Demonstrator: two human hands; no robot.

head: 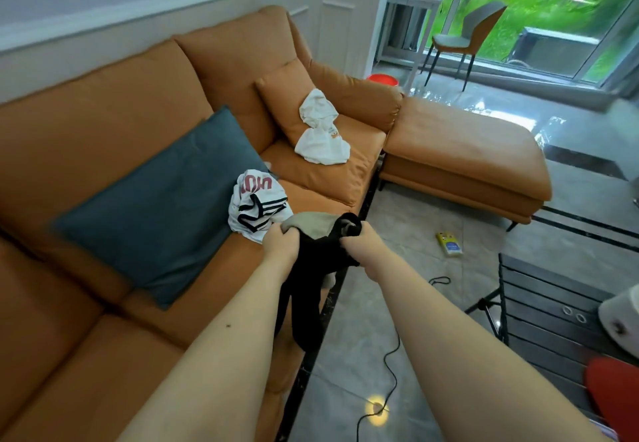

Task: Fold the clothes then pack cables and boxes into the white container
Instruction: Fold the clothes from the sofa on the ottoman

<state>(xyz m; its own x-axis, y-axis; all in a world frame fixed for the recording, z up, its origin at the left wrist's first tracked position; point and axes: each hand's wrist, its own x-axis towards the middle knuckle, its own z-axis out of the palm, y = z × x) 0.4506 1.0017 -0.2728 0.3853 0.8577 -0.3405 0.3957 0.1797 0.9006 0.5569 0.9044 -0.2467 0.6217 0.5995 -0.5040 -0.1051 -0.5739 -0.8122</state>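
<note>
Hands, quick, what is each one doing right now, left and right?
Left hand: gripping the top of the black garment.
Right hand: gripping the same black garment, held up in front of the sofa.

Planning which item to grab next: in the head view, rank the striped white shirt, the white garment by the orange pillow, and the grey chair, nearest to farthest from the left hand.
1. Striped white shirt, beside the left hand, on the sofa seat.
2. White garment, farther along, against the orange pillow.
3. Grey chair, by the window.
</note>
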